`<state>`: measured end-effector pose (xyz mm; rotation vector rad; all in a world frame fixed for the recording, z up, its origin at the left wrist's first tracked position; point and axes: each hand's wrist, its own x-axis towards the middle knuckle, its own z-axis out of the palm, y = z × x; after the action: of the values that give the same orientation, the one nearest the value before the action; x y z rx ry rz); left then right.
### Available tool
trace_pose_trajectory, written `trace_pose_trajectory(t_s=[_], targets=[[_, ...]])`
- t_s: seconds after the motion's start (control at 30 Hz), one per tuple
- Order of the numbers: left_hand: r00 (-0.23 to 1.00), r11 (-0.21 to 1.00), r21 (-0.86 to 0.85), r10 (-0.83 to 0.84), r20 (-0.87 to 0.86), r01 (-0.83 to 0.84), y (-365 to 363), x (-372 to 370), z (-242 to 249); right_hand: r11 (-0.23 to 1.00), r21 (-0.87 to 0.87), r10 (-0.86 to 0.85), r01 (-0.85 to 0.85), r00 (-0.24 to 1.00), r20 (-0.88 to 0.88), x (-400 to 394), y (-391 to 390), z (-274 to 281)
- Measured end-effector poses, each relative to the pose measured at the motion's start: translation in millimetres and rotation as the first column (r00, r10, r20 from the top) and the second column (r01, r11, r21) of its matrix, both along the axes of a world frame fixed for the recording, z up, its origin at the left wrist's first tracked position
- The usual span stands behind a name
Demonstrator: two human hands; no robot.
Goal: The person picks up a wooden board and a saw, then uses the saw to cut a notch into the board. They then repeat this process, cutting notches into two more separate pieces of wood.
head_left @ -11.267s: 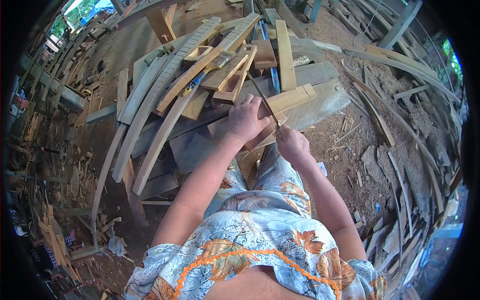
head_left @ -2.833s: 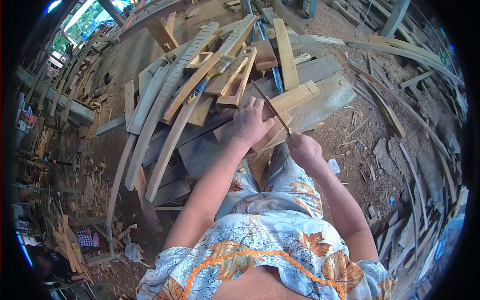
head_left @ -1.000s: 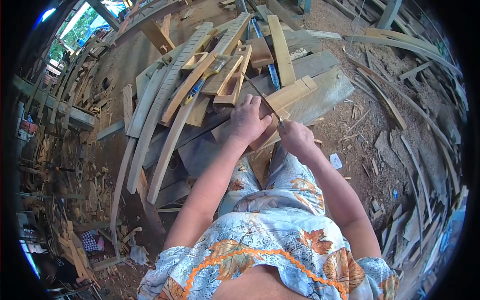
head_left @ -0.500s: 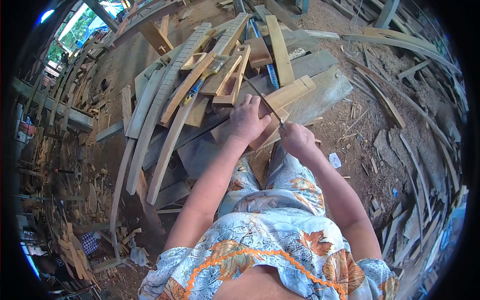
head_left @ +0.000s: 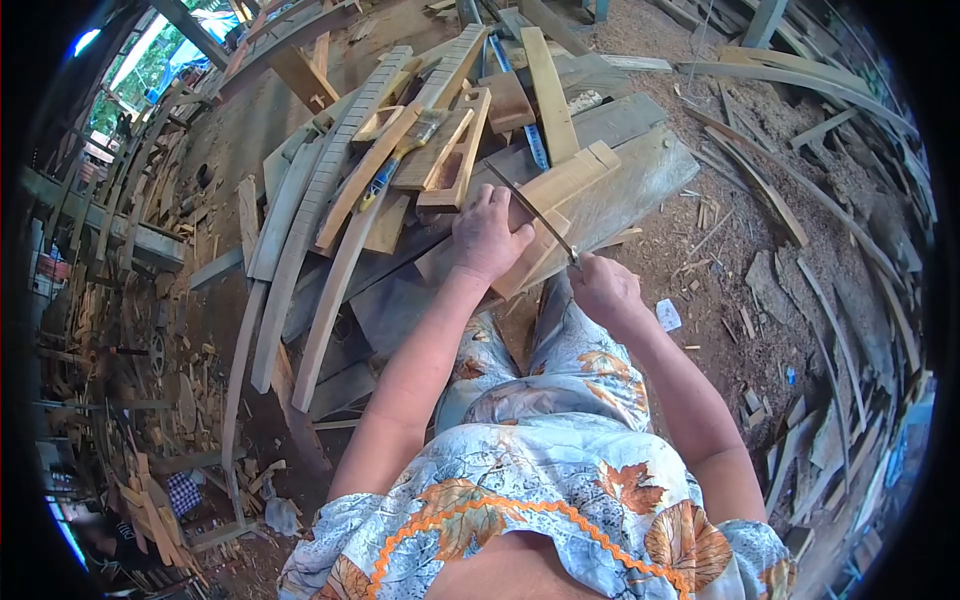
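My left hand (head_left: 487, 238) presses down on a light brown wooden block (head_left: 532, 262), its thumb bent along the wood and its fingers pointing away from me. My right hand (head_left: 606, 287) is closed around the grip of a long narrow dark tool that looks like a file (head_left: 535, 213). The file slants across the block, its tip just beyond my left fingertips. Behind it, a longer wooden block (head_left: 575, 180) with a line across its end lies on a wide grey plank (head_left: 650, 180). My left palm hides part of the wood beneath.
Left of my hands lie a paintbrush (head_left: 390, 172), a slotted wooden piece (head_left: 462, 160) and long curved strips (head_left: 335, 295). A blue-and-white level or rule (head_left: 533, 140) lies behind. Offcuts and shavings (head_left: 740, 270) cover the ground at right, with stacked boards beyond.
The file and my right hand have shifted slightly right and toward me. My left hand stays on the block; the whole view has moved a little.
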<state>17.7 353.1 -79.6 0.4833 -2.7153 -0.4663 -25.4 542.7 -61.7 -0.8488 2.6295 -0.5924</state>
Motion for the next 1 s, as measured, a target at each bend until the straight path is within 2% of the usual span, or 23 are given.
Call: trace_pose_trajectory(t_s=[0.43,0.7,0.8,0.93,1.0], targets=[[1.000,1.000,-0.004,0.009,-0.004,-0.009,-1,-1,-1,0.999,0.027,0.041,-0.041,0.999,-0.004,0,4,-1],[0.999,1.000,0.004,-0.006,-0.050,0.006,0,1,-2,0.997,-0.068,0.044,-0.045,0.999,-0.012,-13,-29,-6],[0.999,1.000,-0.005,0.006,-0.051,-0.006,-1,1,-3,0.998,0.013,0.062,-0.062,0.998,0.029,-6,-13,0],[1.000,1.000,-0.003,-0.001,-0.031,0.001,-1,0,-3,0.999,0.027,0.042,-0.043,0.999,0.030,-4,-7,-4],[1.000,1.000,-0.007,-0.006,-0.027,0.006,-1,0,-2,0.998,-0.034,0.051,-0.051,0.999,-0.001,-11,-18,-12]])
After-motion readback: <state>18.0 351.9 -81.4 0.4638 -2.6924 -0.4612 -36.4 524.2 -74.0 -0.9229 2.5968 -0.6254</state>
